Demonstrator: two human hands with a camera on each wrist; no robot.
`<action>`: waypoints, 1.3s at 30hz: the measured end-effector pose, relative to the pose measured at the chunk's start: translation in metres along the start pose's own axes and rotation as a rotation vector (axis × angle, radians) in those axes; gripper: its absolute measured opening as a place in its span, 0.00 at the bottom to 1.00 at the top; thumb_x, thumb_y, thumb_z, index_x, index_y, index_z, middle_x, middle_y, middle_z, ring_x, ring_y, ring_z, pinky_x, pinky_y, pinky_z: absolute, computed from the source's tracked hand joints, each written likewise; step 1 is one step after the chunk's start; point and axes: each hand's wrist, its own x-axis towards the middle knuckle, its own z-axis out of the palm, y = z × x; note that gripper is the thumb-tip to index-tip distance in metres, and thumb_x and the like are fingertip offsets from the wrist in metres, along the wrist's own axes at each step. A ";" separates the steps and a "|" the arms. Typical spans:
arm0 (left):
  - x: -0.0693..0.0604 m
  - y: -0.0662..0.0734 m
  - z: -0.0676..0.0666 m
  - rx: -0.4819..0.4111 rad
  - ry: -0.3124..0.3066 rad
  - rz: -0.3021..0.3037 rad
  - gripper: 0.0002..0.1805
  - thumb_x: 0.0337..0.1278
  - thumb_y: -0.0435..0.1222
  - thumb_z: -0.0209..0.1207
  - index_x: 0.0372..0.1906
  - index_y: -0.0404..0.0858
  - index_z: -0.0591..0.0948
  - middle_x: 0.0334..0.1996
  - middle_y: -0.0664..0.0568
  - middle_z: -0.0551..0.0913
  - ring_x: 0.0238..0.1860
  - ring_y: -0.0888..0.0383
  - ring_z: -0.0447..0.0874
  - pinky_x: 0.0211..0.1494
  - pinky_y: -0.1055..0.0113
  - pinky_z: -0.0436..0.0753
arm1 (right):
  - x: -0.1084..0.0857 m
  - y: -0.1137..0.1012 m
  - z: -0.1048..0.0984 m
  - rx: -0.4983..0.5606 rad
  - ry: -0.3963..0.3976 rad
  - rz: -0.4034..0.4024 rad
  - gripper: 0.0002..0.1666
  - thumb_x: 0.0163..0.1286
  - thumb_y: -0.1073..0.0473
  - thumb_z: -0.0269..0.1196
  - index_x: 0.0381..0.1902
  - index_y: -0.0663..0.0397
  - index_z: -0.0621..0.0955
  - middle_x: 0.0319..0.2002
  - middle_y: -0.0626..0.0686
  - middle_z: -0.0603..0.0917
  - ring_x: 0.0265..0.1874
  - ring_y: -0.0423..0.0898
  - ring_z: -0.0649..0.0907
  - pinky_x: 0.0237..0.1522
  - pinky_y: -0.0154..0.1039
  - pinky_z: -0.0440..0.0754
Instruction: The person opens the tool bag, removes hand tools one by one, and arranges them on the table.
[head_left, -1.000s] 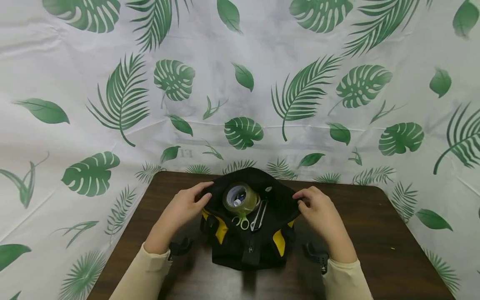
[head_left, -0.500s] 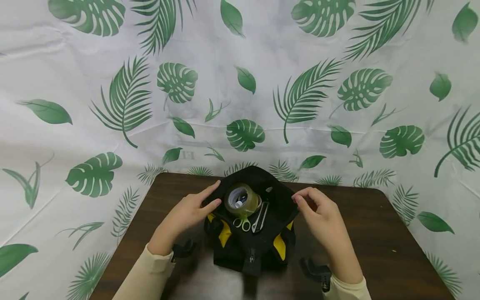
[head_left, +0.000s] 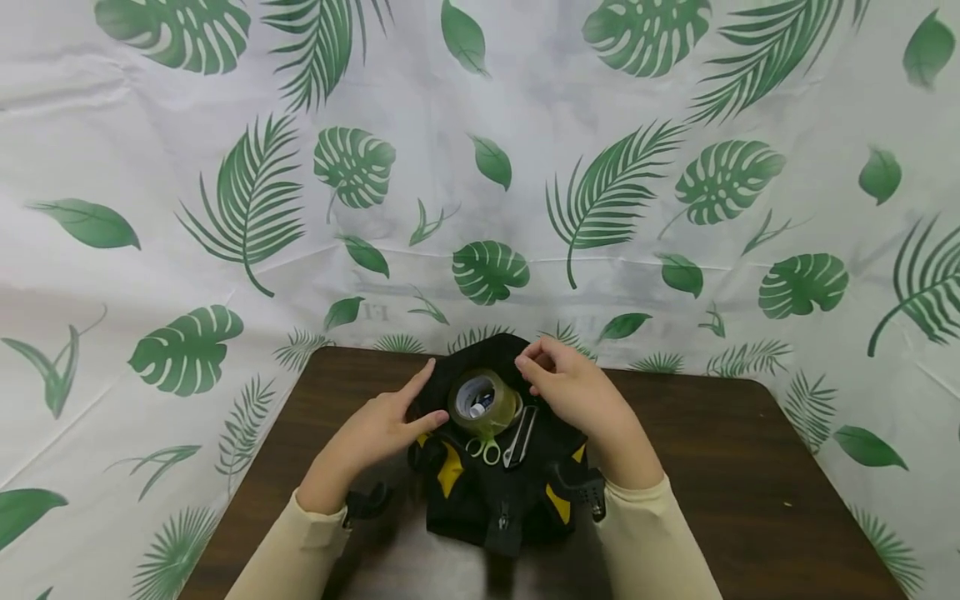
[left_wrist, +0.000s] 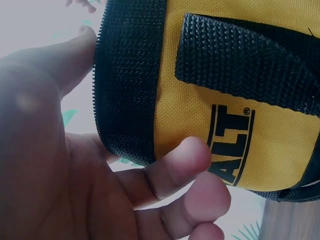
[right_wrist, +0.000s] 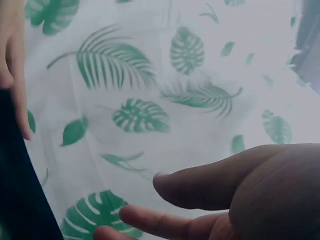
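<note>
A black and yellow tool bag (head_left: 465,517) stands on the table with its mouth open towards the head camera. My left hand (head_left: 371,437) holds the bag's left rim, thumb and index finger at its edge. In the left wrist view, the zipper edge (left_wrist: 97,85) meets the thumb, and other fingers lie loosely by the yellow side. A roll of clear tape (head_left: 498,410), green-handled scissors (head_left: 491,454) and a box cutter (head_left: 520,437) are in the bag's mouth. Over the right of the opening is my right hand (head_left: 581,400), fingers loosely bent and holding nothing.
The dark wooden table (head_left: 720,467) extends on both sides of the bag. A white cloth with green leaf prints (head_left: 491,271) hangs right behind the table's far edge. A small object with a white end (head_left: 477,409) sits inside the tape roll.
My right hand has left the bag's right rim and moved left over the opening. The left hand has shifted slightly right and stays at the left rim.
</note>
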 end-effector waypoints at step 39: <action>0.002 -0.003 0.003 0.010 -0.030 -0.043 0.56 0.65 0.76 0.57 0.90 0.67 0.45 0.52 0.45 0.91 0.50 0.53 0.90 0.66 0.40 0.85 | 0.112 0.088 0.062 -0.197 -0.269 0.140 0.45 0.75 0.60 0.69 0.86 0.45 0.65 0.79 0.65 0.71 0.63 0.60 0.82 0.48 0.49 0.88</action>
